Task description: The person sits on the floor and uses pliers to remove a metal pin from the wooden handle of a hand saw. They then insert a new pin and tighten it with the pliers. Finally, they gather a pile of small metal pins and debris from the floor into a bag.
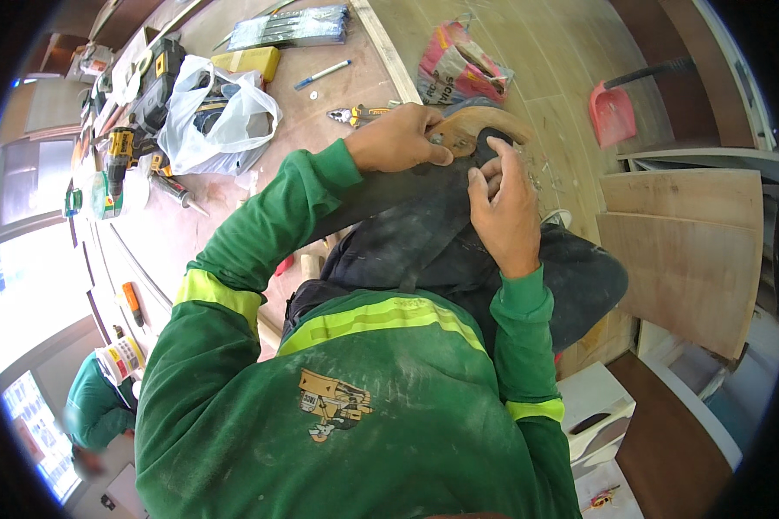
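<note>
My left hand (398,138) is closed on a curved, light-brown wooden piece (476,123), its thumb and fingers pinching the left end near a small metal-looking spot. The wood rests above my dark-trousered leg. My right hand (506,212) is bent at the fingers around a small dark flat piece (494,137), which lies against the wood's lower edge. What exactly this dark piece is cannot be made out. Just left of the wood, a pair of pliers (355,115) with yellow and black handles lies on the table.
On the table (320,56) are a blue marker (322,74), a white plastic bag (221,121), a yellow-black drill (121,151) and a sealant tube (177,190). A pink bag (466,65) and red dustpan (612,115) are on the floor. Wooden panels (679,251) stand right; a person (95,406) bends lower left.
</note>
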The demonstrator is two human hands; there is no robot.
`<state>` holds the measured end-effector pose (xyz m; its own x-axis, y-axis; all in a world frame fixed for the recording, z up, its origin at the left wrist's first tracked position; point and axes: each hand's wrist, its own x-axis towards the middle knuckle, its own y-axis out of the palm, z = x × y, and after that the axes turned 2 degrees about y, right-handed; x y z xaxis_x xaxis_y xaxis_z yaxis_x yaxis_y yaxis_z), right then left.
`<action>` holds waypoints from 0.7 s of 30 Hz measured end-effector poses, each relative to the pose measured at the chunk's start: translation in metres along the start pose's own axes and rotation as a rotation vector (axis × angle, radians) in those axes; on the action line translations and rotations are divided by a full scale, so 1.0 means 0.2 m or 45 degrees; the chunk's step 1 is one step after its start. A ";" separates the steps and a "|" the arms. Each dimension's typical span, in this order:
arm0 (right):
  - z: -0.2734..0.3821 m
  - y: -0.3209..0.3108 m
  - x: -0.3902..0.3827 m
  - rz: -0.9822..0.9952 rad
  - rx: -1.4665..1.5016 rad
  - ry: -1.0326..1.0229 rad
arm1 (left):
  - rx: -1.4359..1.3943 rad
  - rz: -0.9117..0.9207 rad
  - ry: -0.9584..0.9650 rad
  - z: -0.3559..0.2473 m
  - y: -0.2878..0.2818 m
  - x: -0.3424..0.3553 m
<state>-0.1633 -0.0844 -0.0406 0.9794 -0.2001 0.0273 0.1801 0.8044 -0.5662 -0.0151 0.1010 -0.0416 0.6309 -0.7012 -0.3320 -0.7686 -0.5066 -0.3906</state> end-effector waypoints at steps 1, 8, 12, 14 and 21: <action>0.00 0.01 0.01 -0.058 0.021 0.039 | -0.038 0.003 0.008 0.02 0.01 0.00; -0.38 0.21 -0.03 0.003 0.636 0.109 | -0.280 0.140 -0.084 0.09 -0.01 0.06; -0.50 0.14 -0.02 0.097 1.336 0.382 | -0.382 0.190 -0.131 0.19 -0.02 0.09; -0.56 0.13 -0.02 0.123 1.591 0.403 | -0.456 0.221 -0.161 0.17 -0.02 0.10; -0.68 0.06 0.02 0.077 1.924 0.461 | -0.349 0.198 -0.180 0.10 -0.04 0.09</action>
<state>-0.1698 -0.1507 -0.1595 0.9550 -0.0881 -0.2831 0.2817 0.5674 0.7737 0.0040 0.1021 -0.0627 0.4980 -0.7137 -0.4926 -0.8443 -0.5287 -0.0876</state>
